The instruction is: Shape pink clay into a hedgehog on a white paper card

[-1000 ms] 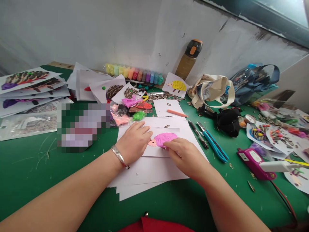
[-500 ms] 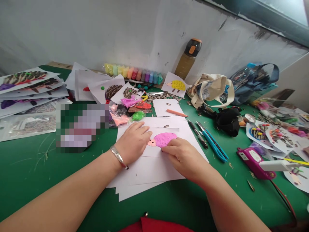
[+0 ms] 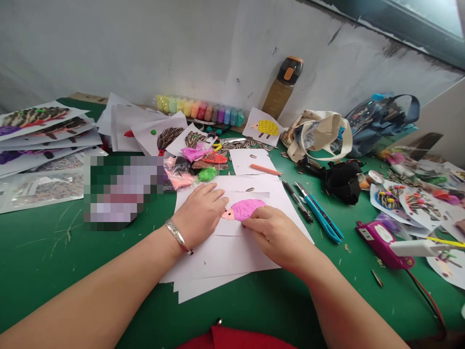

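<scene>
A flat hedgehog of modelling clay (image 3: 247, 209), with a purple body and a pale pink face with a dark eye, lies on a small white sheet (image 3: 232, 230) on top of larger papers. My left hand (image 3: 199, 213), a silver bracelet at its wrist, rests on the paper left of the face, fingers stretched out. At the body's lower right edge, my right hand (image 3: 274, 230) has its fingers curled together, their tips touching the purple clay. Its fingers cover part of that edge. A single sunflower seed (image 3: 250, 189) lies on the paper just above the clay.
Right of the papers lie a pen (image 3: 298, 201) and a blue utility knife (image 3: 319, 213). An orange pencil (image 3: 266, 169) crosses a white card behind. Bagged clay (image 3: 181, 177), a bottle (image 3: 279, 92), a cloth bag (image 3: 316, 133) and a purple device (image 3: 385, 245) stand around.
</scene>
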`<state>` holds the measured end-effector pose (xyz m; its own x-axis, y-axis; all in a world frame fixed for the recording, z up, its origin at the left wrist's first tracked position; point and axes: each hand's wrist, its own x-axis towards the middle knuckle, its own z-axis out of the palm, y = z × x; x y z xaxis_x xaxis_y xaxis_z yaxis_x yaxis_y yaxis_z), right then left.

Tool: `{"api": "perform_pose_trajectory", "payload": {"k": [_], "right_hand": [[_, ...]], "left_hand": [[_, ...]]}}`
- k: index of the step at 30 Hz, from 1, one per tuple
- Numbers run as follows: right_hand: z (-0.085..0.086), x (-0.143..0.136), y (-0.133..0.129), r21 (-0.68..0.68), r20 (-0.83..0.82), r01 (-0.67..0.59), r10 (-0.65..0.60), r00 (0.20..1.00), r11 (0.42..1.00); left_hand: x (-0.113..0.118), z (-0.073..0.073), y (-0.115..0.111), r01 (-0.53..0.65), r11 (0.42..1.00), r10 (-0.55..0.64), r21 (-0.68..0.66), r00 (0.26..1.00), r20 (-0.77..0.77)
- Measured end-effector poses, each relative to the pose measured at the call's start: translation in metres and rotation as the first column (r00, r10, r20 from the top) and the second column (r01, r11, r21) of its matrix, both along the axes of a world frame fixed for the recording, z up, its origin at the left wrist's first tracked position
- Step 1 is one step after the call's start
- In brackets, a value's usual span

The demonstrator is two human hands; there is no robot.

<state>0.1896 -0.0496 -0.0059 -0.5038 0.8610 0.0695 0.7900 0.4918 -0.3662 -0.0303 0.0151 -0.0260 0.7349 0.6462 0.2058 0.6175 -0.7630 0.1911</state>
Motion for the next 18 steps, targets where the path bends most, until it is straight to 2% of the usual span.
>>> {"api": "perform_pose_trajectory", "payload": {"k": [7, 13, 18], "right_hand": [[0.0059, 0.0041, -0.0007, 0.018, -0.046, 0.06, -0.059, 0.997, 0.998], [0.0025, 0.0003, -0.0003, -0.02, 0.076, -0.003, 0.005, 0.997, 1.0], [0.0093, 0.0062, -0.0005, -0.037, -0.029, 0.017, -0.018, 0.999, 0.999]], "left_hand": [[0.0001, 0.0013, 0.0005, 0.008, 1.0, -0.007, 0.005, 1.0, -0.012], [0.0006, 0.0024, 0.0001, 0.0, 1.0, 0.0, -0.008, 1.0, -0.013], [0.0002, 0.0014, -0.0004, -0.003, 1.0, 0.003, -0.01, 1.0, -0.013]]}}
